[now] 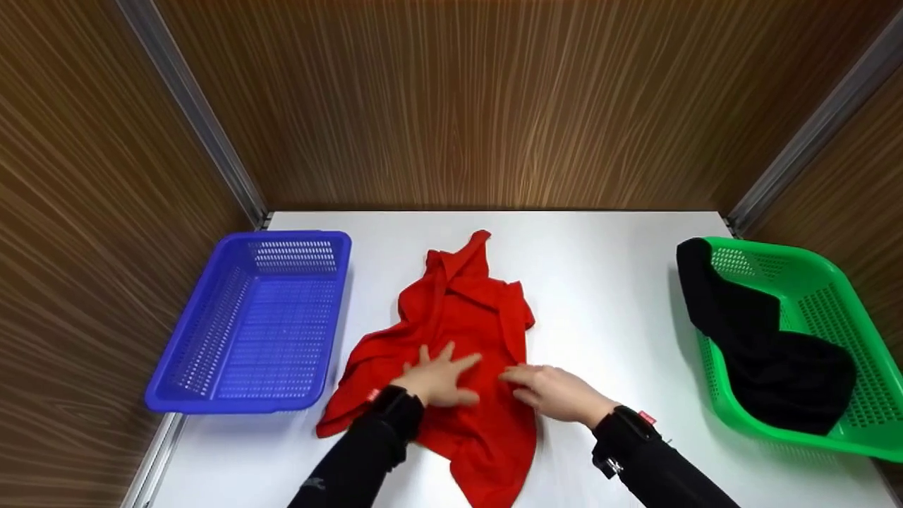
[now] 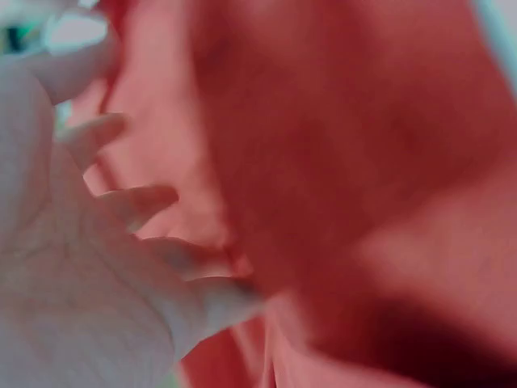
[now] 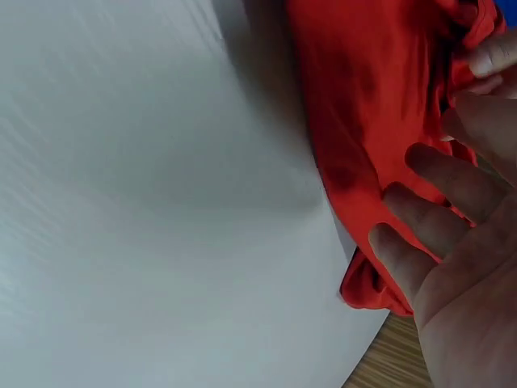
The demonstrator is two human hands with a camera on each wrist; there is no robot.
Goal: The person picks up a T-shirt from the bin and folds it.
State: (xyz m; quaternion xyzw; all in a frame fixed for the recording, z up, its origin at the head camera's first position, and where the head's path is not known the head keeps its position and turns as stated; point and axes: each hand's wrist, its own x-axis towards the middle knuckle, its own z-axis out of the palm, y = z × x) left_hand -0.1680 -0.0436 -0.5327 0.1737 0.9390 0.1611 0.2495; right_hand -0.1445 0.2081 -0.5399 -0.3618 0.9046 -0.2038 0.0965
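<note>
Loosely rumpled, the red cloth [image 1: 474,317] lies beneath the left hand [image 1: 436,379]

A blue plastic basket [image 1: 233,406] with slotted sides sits at the left of the white table [image 1: 607,282], near the back corner. At the right stands a green basket [image 1: 836,317], also pierced with small holes. A black cloth [image 1: 762,346] lies partly inside it and hangs over its left rim. Brown wood-grain panels close the space in: a back wall [image 1: 451,106], a left wall [image 1: 70,212] and a right wall [image 1: 861,204]. A grey left strip [image 1: 194,106] and a right strip [image 1: 816,127] line the corners.
</note>
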